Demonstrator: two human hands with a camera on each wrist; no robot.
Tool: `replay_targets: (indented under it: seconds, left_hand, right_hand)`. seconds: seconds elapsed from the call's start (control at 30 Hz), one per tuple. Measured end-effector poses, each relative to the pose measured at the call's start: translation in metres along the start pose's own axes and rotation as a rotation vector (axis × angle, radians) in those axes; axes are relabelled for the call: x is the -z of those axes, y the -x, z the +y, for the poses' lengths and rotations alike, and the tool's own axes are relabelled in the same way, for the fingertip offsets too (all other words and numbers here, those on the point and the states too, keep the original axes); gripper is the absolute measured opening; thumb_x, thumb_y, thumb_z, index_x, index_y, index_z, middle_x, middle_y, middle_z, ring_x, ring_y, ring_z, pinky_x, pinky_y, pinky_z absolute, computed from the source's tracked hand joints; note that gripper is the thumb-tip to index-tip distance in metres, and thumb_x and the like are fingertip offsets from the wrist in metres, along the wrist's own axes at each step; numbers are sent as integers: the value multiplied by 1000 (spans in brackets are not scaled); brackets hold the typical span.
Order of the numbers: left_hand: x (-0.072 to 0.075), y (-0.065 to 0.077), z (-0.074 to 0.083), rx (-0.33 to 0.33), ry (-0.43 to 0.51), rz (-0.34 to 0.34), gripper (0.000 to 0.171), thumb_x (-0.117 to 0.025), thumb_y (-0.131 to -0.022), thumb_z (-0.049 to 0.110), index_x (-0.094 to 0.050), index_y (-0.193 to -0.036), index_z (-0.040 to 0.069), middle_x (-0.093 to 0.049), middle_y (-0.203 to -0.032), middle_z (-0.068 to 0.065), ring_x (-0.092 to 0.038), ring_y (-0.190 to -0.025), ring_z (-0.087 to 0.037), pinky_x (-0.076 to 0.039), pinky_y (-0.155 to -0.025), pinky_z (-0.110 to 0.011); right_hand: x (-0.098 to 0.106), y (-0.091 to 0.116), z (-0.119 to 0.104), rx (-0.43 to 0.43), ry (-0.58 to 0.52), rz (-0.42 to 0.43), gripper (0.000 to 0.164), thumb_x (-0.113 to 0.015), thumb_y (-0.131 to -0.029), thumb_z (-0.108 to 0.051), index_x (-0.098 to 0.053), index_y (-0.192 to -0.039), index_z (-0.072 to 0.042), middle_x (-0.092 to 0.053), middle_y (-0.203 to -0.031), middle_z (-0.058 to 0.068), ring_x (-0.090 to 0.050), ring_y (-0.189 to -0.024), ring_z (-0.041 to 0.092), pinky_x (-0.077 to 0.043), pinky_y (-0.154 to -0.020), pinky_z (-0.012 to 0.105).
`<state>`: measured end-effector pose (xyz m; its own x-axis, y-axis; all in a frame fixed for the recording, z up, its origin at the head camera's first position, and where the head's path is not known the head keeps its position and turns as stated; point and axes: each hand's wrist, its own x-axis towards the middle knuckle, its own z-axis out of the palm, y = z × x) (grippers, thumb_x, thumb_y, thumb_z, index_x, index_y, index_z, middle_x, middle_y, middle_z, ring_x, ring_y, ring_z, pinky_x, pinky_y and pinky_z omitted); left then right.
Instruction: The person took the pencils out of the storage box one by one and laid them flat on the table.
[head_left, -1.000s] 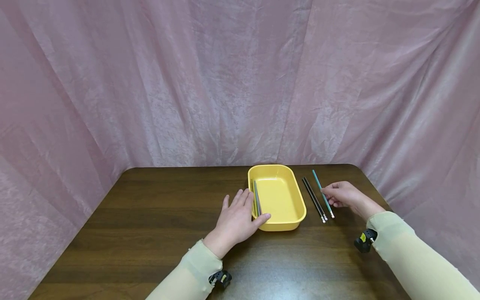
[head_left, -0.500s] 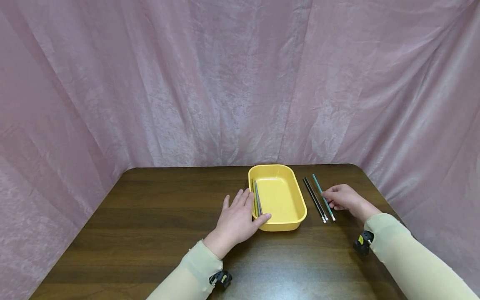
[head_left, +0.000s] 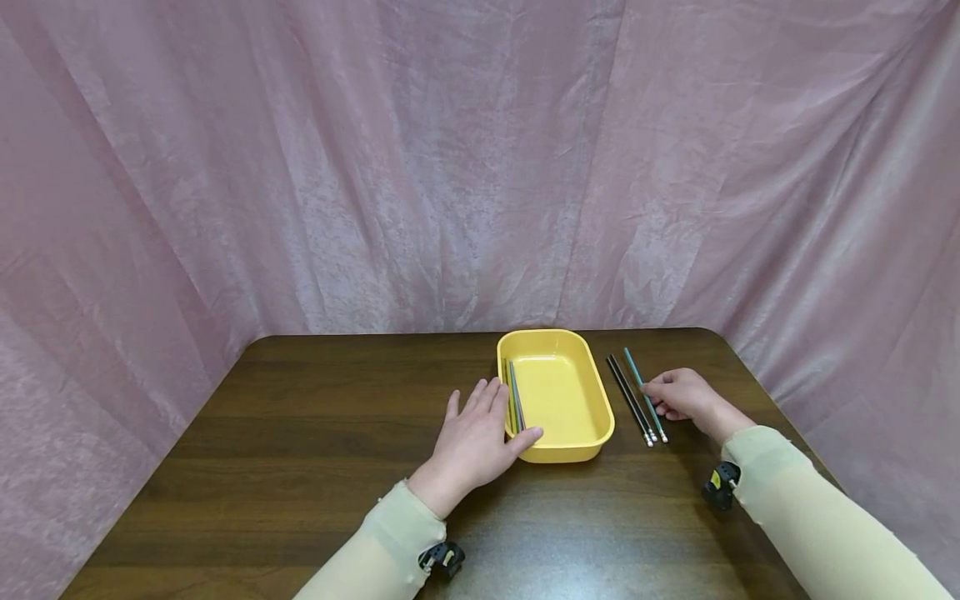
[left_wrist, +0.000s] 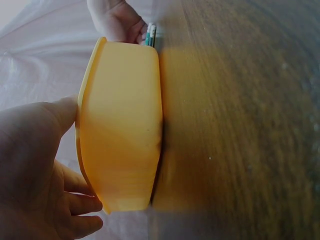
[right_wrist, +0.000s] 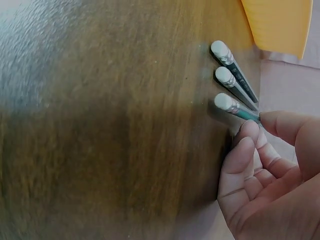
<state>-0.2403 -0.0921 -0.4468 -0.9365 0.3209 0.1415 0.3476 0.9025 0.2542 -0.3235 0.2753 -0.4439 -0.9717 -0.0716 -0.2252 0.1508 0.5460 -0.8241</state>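
Observation:
My left hand [head_left: 474,433] rests on the near left rim of a yellow tray [head_left: 603,429], its fingers straight and spread. Several slim pencils [head_left: 516,398] lie inside along the tray's left wall. Right of the tray, my right hand [head_left: 686,396] pinches a teal pencil [head_left: 633,367] between thumb and fingers. That pencil lies at the table, its white eraser end toward me. Close on its left are two black pencils [head_left: 628,398], side by side. In the right wrist view all three white erasers show, with the teal pencil [right_wrist: 245,113] nearest the fingertips.
The dark wooden table [head_left: 360,417] reaches back to a pink curtain [head_left: 450,167] that hangs behind it and at both sides. Each wrist carries a small black camera, such as the left one [head_left: 442,558].
My right hand has drawn the teal pencil slightly toward me, and then a little left, nearer the black pencils. The left hand stays on the tray.

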Motion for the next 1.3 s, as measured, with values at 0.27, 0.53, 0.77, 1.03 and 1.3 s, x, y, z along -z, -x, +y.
replay_targets:
  seconds: [0.27, 0.53, 0.77, 1.03, 1.3]
  left_hand:
    - [0, 0, 0, -4, 3, 2, 98, -48, -106, 77, -39, -170, 3, -37, -176, -16, -29, -165, -35, -21, -128, -70]
    - [0, 1, 0, -1, 10, -4, 99, -47, -106, 78, -38, -171, 3, -37, -176, -16, -29, -165, -36, -19, -129, -69]
    - [0, 0, -1, -5, 5, -1, 98, -48, -107, 77, -39, -171, 3, -38, -176, -16, -30, -165, -35, -20, -128, -70]
    - [1, 0, 0, -4, 4, -2, 100, -47, -106, 78, -38, -171, 3, -37, -176, -16, -30, -165, -35, -21, -128, -70]
    - [2, -1, -1, -6, 2, 1, 99, -49, -107, 77, -39, -170, 2, -38, -175, -17, -30, -165, -36, -21, -128, -70]
  right_hand:
    - [-3, -1, 0, -15, 43, 14, 28, -66, -111, -21, -71, -103, 6, -63, -81, 1, -62, -68, 10, -55, -62, 25]
    - [-3, -1, 0, -24, 59, 12, 33, -64, -113, -24, -72, -111, 9, -65, -85, 4, -64, -70, 11, -56, -64, 27]
    - [-2, 1, -5, -14, 49, 8, 35, -63, -113, -24, -71, -113, 10, -65, -86, 3, -64, -71, 12, -57, -65, 27]
    - [0, 4, -18, 24, 3, -3, 37, -62, -114, -24, -66, -118, 13, -64, -84, 1, -61, -70, 10, -56, -63, 24]
    - [-5, 7, -39, 73, -24, -27, 37, -63, -114, -26, -67, -118, 11, -65, -85, 2, -62, -73, 9, -55, -64, 23]
